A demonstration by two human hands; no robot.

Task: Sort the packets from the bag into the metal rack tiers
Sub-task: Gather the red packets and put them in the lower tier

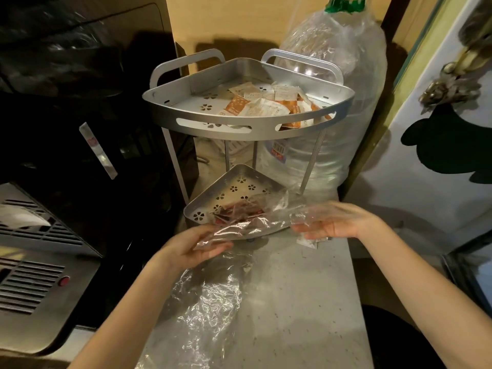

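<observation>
Clear plastic bag (247, 222) of red packets (237, 213) | over lower rack tier (210, 202), 6 o'clock of upper tier (239, 123) | light, limp, slippery; likely best held at edges | left hand (191, 247) pinches edge; right hand (338, 222) spread beneath film.

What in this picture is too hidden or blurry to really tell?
All in the head view:
- Red packets: seen through the crinkled clear bag, so their count and print are unreadable.
- Right hand: blurred and veiled by plastic; its grip is unclear.
- Lower tier: its front is covered by the bag.
- Top tier packets: print too small to read.
- Left hand holds the bag's edge.
</observation>
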